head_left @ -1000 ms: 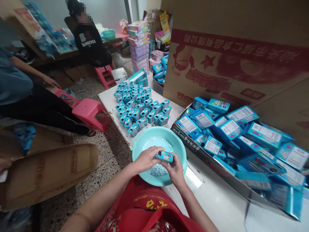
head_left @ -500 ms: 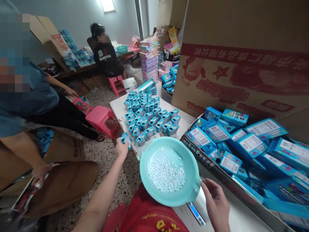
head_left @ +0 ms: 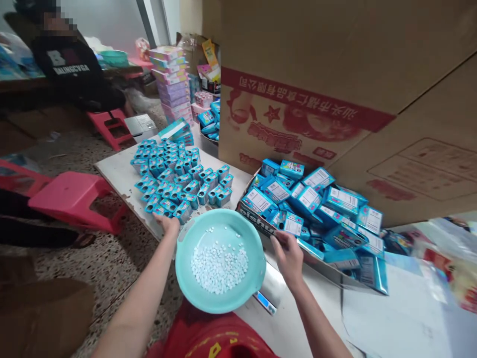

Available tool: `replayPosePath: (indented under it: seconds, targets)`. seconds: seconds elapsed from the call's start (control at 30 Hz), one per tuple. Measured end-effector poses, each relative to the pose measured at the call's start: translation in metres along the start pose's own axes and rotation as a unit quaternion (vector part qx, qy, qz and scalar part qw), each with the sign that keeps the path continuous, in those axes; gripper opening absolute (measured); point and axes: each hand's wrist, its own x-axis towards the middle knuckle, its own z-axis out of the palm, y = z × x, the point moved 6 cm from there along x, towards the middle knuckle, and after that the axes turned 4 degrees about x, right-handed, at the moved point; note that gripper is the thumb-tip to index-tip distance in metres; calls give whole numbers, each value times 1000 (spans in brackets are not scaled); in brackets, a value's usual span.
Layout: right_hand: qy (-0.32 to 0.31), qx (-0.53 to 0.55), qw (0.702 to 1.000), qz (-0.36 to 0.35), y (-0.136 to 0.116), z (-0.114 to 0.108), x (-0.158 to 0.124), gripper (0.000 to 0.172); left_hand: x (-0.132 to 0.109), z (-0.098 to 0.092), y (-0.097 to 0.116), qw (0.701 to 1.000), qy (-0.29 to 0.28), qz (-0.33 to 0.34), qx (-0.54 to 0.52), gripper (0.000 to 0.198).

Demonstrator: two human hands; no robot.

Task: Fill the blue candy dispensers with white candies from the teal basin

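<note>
A teal bowl of small white tablets sits on a scale at the table's near edge. My left hand reaches to the near row of several small blue tins standing on the white table; its fingers are closed on a tin at the edge. My right hand is at the front wall of a cardboard tray heaped with blue boxes. Its fingers are pinched together there, and what they hold is hidden.
A big printed carton stands behind the tray. Pink stools are on the terrazzo floor at left. A person in a black shirt sits at the back. Stacked pastel boxes stand beyond the table. Papers lie at right.
Both hands left the bowl, where they held one tin. My left hand carried the tin to the rows of tins. My right hand moved from beside the bowl up to the tray.
</note>
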Motion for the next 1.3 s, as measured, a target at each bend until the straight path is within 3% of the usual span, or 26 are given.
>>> replayPosePath:
  seconds: [0.13,0.2,0.27,0.37,0.43,0.47,0.53,0.6,0.67,0.73,0.9,1.0,1.13,1.3]
  targets:
    - [-4,-93,988,-119,-23,31,68,41,3,-5,3,999,-21,-32,8,89]
    - [-47,-144,982,-110,-17,58,97,60,-2,-15,2,998,-39,-37,20,90]
    - [-89,-188,976,-63,-3,81,116,69,-15,-33,5,999,-19,-14,45,86]
    - [-115,-233,965,-36,8,94,126,65,-53,-57,22,990,46,116,69,63]
    - [-121,-226,965,-45,5,88,126,55,-87,-54,36,973,17,218,72,45]
    - [-112,-207,971,-49,0,81,123,51,-103,-43,41,963,-32,256,81,38]
    - [-57,-135,988,-41,-10,56,113,47,-131,-10,44,932,-164,298,124,29]
    - [27,-32,999,0,-14,26,91,49,-149,26,40,901,-265,295,179,27]
    - [79,76,991,81,-8,4,56,50,-157,58,37,890,-302,272,208,31]
    - [74,125,980,135,0,-4,13,51,-162,85,38,894,-304,255,208,34]
    - [15,185,957,224,22,14,-77,47,-215,132,37,871,-366,272,182,27]
    - [4,185,955,232,29,33,-95,47,-250,132,26,839,-421,297,173,14]
    - [4,120,970,213,35,52,-98,52,-259,98,8,793,-476,330,187,6]
    - [-7,81,975,204,34,60,-97,54,-248,40,-3,621,-571,456,283,12]
